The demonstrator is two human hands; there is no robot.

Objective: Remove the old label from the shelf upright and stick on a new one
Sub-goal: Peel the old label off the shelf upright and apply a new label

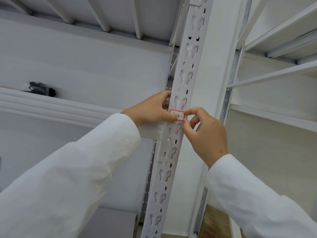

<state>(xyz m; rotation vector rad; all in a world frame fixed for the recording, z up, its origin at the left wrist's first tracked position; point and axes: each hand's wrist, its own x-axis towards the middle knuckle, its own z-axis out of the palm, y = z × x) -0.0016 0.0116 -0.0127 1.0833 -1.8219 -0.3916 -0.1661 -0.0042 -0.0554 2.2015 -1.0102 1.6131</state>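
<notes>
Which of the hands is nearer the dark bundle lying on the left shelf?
Left. The left hand is at the label's left edge, on the side toward the dark bundle; the right hand pinches the label farther right.

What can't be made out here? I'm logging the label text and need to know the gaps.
- Label text, head view: left part covered by the left hand thumb.
- Label's right edge: behind the right hand fingertips.
- Dark object on shelf: too small to identify.
</notes>
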